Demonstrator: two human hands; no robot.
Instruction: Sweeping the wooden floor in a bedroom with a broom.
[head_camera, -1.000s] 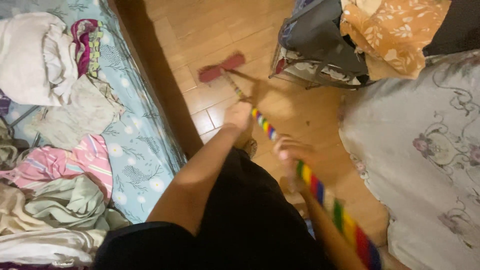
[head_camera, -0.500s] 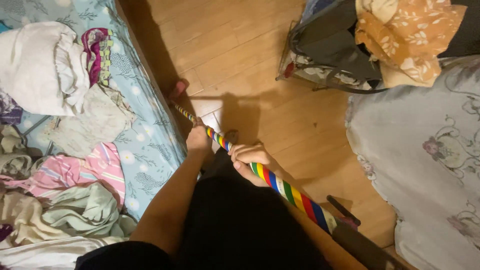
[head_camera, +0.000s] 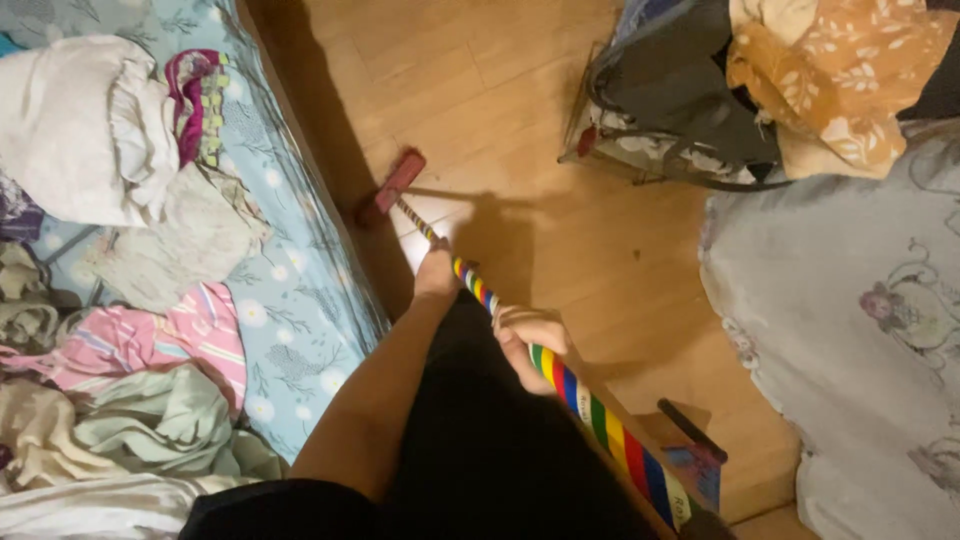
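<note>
Broom (head_camera: 520, 340) was what we saw in use: a long one with a rainbow-striped handle, running from the lower right of the view up to a reddish head (head_camera: 398, 181) that rested on the wooden floor (head_camera: 500, 90) just beside the edge of the bed (head_camera: 290, 260). That bed, on the left, was the largest thing we saw, spread with a pale blue flowered sheet and heaped with loose clothes (head_camera: 120, 330), among them a white bundle and a pink striped piece. On the right lay a grey cover with a floral print (head_camera: 850, 320), and above it stood a wire basket (head_camera: 670, 110) stuffed with dark fabric and an orange flowered cloth. We saw the person's left hand (head_camera: 437, 272) closed around the handle farther down, nearer the head, and the right hand (head_camera: 528, 335) wrapped around it higher up, close to the dark garment. A small dark object near the lower right floor was too unclear for us to tell.
</note>
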